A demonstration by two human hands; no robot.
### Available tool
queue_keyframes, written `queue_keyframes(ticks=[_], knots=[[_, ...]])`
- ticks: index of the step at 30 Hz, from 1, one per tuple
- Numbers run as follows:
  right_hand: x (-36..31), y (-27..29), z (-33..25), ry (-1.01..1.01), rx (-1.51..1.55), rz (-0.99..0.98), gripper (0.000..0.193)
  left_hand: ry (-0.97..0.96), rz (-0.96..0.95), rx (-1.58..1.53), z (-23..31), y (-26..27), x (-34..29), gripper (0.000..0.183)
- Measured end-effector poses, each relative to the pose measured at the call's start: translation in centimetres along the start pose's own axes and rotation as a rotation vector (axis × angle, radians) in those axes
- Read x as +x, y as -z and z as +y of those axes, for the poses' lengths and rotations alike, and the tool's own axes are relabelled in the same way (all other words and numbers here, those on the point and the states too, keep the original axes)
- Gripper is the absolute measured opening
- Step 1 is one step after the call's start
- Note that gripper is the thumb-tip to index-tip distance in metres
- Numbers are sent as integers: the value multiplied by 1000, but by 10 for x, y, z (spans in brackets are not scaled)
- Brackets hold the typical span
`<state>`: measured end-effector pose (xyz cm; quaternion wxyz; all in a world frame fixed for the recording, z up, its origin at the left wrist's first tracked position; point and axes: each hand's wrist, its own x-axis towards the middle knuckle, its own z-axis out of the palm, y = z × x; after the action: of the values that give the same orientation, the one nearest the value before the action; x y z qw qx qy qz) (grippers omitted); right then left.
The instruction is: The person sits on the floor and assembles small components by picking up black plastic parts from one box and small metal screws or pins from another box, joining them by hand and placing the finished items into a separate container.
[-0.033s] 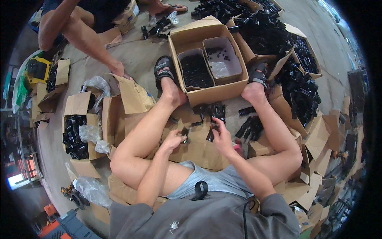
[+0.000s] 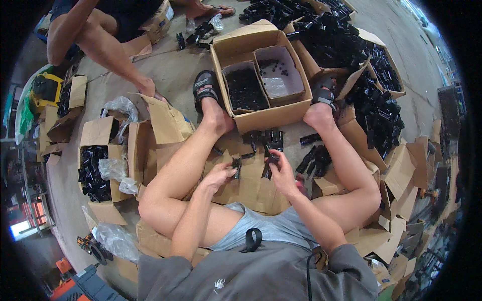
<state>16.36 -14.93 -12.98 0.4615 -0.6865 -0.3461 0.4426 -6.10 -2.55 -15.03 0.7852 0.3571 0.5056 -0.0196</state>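
A person sits on flattened cardboard [image 2: 251,188] on the floor, legs spread, seen from above. Both forearms reach forward between the knees. The left hand [image 2: 218,175] is curled, its fingers pinched on a small black plastic part [image 2: 236,164]. The right hand [image 2: 282,173], just beside it, grips another small black part [image 2: 271,158] with thumb and fingers closed on it. The two hands are near each other but apart.

Compared with the earlier picture, taken at the same instant, nothing has moved: hands, parts and boxes lie the same.

Just beyond the hands, loose black parts [image 2: 263,138] lie on the cardboard. Between the sandalled feet stands an open brown cardboard box [image 2: 266,118] holding two inner trays, the left tray [image 2: 246,88] full of black pieces, the right tray [image 2: 278,75] nearly bare and pale. To the right, open cartons [image 2: 376,100] overflow with black parts. To the left, a small brown carton [image 2: 93,165] holds black parts and clear plastic bags [image 2: 113,168]. At the upper left, another person's hand [image 2: 150,90] rests by a torn carton flap [image 2: 168,120].
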Motion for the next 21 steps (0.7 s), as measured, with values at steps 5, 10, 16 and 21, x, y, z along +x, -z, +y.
queue_keyframes(ticks=[5,10,16,21], knots=[[1,-5,-16,-44,328,-122,29,-66,-410,-286,15,-34,-17,39],[-2,0,-43,42,216,-35,23,-131,-502,-193,23,-51,-1,40],[2,-6,-71,50,472,-56,24,-238,-553,-361,46,-58,-39,44],[12,0,-80,175,462,-39,26,-215,-670,-534,56,-64,-40,44]])
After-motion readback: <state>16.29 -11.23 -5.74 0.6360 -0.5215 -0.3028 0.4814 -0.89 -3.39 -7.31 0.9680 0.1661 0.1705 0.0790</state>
